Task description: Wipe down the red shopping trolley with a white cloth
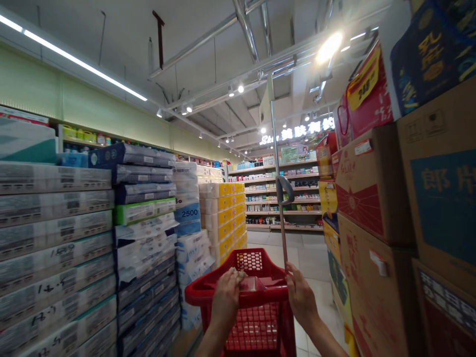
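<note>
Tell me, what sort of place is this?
Most likely a supermarket aisle: the left hand and right hand are at a red shopping cart, wrapped tissue packs are stacked on the left, and stocked shelves fill the far end.

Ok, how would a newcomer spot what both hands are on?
Look down the aisle between stacked tissue packs and cardboard boxes. Low in the middle stands a basket, left hand and right hand on its rim. It alone is red perforated plastic.
</note>
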